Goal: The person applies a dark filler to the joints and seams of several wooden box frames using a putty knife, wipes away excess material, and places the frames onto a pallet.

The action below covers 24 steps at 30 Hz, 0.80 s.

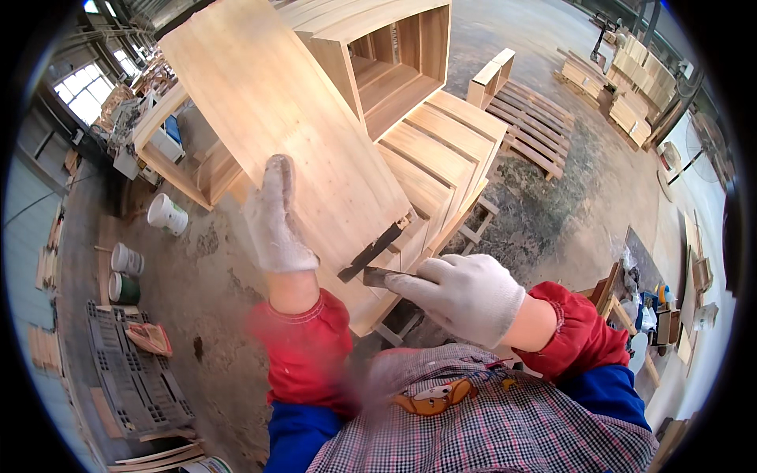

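Checked apron (473, 422) faces wooden panel (315, 150) above stained floor (587, 213).

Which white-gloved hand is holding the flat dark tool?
The person's right hand, in a white fabric glove: it grips the flat dark tool. The left hand, also gloved, rests against the pale wooden board instead.

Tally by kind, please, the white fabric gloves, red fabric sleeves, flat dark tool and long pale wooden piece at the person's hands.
White fabric gloves: 2
Red fabric sleeves: 2
Flat dark tool, in right hand: 1
Long pale wooden piece, at left hand: 1
Total: 6
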Motion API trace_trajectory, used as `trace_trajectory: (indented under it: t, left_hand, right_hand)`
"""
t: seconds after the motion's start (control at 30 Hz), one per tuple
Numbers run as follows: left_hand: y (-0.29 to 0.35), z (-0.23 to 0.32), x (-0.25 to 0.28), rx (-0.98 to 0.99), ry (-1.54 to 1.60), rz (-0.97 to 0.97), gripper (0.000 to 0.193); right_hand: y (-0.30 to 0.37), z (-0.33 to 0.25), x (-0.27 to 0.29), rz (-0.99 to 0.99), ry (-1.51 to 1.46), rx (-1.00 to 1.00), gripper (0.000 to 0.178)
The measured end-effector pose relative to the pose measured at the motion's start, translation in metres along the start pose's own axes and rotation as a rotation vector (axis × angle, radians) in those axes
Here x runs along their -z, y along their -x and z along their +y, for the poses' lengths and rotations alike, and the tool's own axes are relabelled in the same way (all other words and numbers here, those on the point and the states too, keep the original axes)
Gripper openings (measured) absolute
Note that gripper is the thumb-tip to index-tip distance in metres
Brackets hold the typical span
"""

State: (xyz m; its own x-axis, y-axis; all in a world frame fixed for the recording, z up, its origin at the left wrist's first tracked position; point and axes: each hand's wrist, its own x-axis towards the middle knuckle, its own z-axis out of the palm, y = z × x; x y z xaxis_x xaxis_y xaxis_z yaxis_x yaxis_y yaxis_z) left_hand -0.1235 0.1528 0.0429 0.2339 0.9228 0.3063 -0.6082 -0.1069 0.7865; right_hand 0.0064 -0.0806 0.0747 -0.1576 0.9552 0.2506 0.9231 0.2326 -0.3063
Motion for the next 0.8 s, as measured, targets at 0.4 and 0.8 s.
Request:
trace_trajectory:
  t: [0.4,0.8]
  left_hand:
    - [0.006,-0.01,0.005,-0.102,-0.107,-0.081,0.045]
    - [0.004,-0.005,0.005,-0.04,-0.077,-0.013,0.045]
  right_hand:
    - [-0.001,0.047,0.052,-0.077,0.193,-0.197,0.043]
    - [0.02,0.026,-0.041,0.317,-0.131,-0.249,0.044]
